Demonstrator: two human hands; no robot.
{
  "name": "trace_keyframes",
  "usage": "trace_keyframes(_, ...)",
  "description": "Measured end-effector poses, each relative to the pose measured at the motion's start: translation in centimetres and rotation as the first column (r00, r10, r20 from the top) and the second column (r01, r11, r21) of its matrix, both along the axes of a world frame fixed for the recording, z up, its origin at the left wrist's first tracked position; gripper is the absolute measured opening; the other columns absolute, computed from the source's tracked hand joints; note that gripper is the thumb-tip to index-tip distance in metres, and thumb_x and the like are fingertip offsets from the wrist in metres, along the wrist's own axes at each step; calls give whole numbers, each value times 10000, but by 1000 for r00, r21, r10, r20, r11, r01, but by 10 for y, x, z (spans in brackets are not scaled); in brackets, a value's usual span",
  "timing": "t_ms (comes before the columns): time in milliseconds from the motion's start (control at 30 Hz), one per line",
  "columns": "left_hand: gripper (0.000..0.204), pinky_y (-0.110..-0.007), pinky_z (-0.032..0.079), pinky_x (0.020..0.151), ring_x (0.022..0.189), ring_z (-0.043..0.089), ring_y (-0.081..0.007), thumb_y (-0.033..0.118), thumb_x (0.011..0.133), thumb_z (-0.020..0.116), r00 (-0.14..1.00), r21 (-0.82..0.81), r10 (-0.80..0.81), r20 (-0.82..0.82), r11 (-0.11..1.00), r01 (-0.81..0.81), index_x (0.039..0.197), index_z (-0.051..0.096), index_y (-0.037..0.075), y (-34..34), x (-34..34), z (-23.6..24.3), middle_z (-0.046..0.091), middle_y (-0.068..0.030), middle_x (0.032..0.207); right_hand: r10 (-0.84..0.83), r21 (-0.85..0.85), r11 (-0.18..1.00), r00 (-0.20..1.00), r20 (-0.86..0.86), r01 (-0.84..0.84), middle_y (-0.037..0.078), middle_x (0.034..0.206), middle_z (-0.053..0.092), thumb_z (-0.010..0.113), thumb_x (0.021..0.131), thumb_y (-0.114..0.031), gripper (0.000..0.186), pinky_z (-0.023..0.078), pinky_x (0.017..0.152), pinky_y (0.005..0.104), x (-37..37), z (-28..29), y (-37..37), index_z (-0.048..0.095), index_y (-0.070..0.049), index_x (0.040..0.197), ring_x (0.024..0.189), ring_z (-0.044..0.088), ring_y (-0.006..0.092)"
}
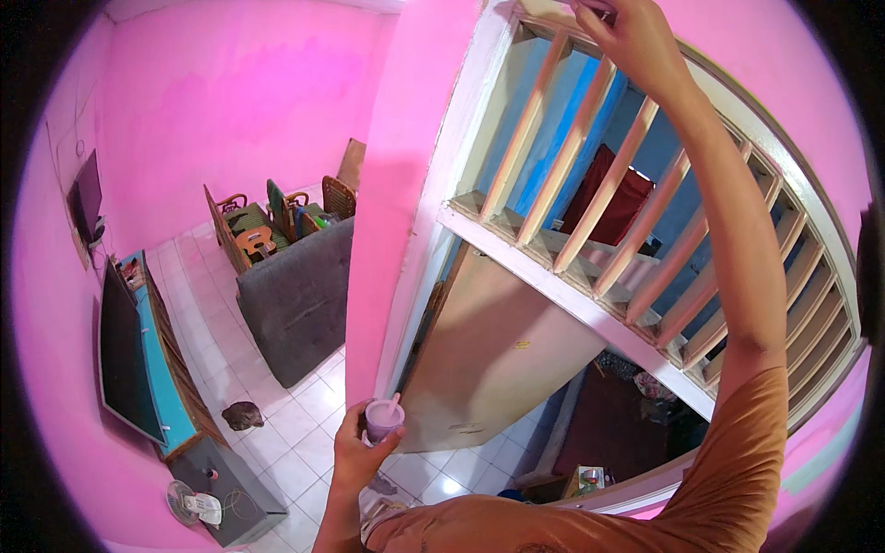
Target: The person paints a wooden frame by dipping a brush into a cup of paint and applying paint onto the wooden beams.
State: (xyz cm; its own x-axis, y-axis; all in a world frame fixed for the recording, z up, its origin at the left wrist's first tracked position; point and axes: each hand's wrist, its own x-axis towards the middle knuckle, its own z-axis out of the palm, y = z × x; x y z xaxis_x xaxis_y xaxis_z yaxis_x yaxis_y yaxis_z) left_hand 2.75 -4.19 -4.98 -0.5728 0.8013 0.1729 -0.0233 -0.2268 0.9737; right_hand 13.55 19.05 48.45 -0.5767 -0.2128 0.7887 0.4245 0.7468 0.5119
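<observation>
My left hand [352,452] is wrapped round a small plastic cup [383,429] at the lower middle. Pinkish contents show inside it, and a pale pink stick or handle [394,404] leans against the rim. High up on the right, my right hand [636,37] is raised to the top of a white-framed transom with slanted cream slats [587,166]. Its fingers are closed in a pinch at the upper frame. What they grip is mostly cut off by the picture's edge.
Below the transom stands a beige door [502,359], ajar. A pink wall edge [392,212] rises beside it. Further left are a grey sofa [300,313], a guitar [255,241], a television [124,341], a white fan [194,502] and a dark cat-like shape [242,416] on the tiles.
</observation>
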Motion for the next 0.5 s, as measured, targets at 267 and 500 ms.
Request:
trace_keyframes(267,674,-315,505,956,1098,639,-202,129,786,871,997,-28,27,77,999,-25,1323,512,-66,-5,-1,-1,656,-139,1168,-52,113,993,966,252,24,207,955,615,653,886,-95,187,544,765,430,-23,18,13,724,12,1021,843,651,363)
trace_keyframes(500,679,-319,499,972,1116,631,-206,125,791,868,997,15,39,66,999,-40,1333,507,-67,-2,2,-8,645,-141,1193,-235,93,972,929,284,217,218,970,614,697,927,-259,307,538,777,459,-25,20,3,712,41,992,865,646,386)
